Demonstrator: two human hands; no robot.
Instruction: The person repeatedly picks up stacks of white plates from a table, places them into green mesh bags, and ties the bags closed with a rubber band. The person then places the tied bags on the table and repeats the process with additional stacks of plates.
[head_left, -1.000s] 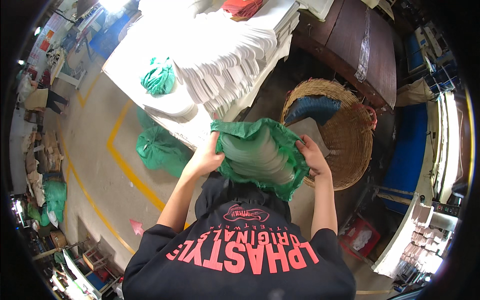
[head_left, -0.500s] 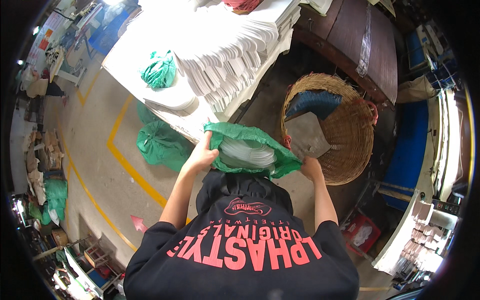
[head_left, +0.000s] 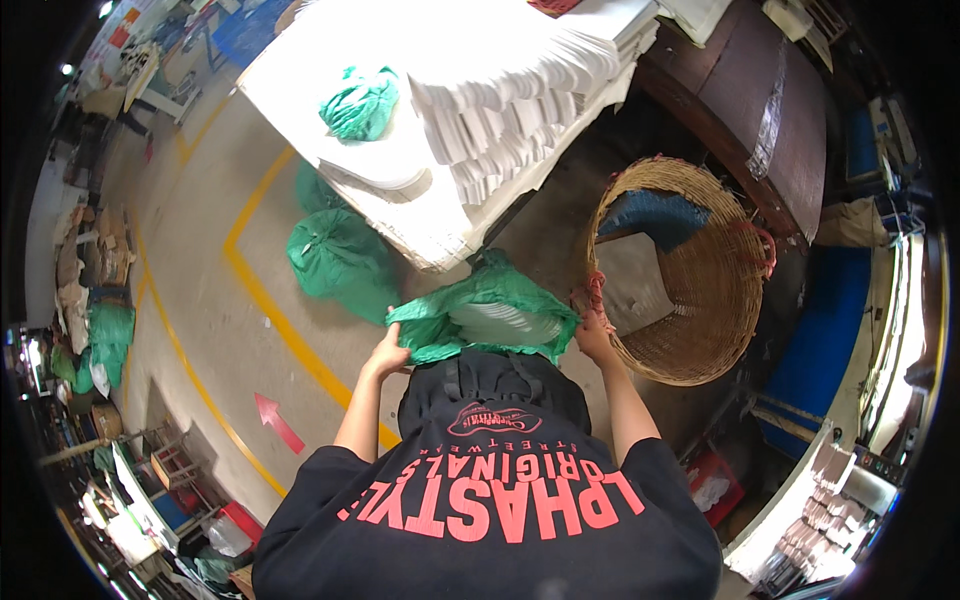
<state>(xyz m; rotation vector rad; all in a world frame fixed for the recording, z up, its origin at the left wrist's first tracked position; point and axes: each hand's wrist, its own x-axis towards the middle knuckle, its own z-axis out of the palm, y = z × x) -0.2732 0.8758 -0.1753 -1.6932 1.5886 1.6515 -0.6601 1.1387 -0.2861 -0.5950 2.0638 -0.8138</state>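
A green mesh sack is stretched between my hands in front of my waist, its mouth facing up. Stacked thin white pieces show inside the mouth. My left hand is closed on the sack's left rim. On the opposite rim, my right hand grips the mesh, close to the wicker basket's near side. Where the sack's lower part rests is hidden from me. Just beyond the sack is the near corner of a table bearing stacks of white curved pieces.
A bunched green mesh sack lies on the table. Left of it, a filled, tied green sack stands on the floor. The large wicker basket at right holds a blue sheet. A brown-topped table stands beyond.
Both hands have moved slightly left, the left one also lower, taking the sack's mouth along. The sack's far rim now stands higher in a peak. The view has shifted a little.
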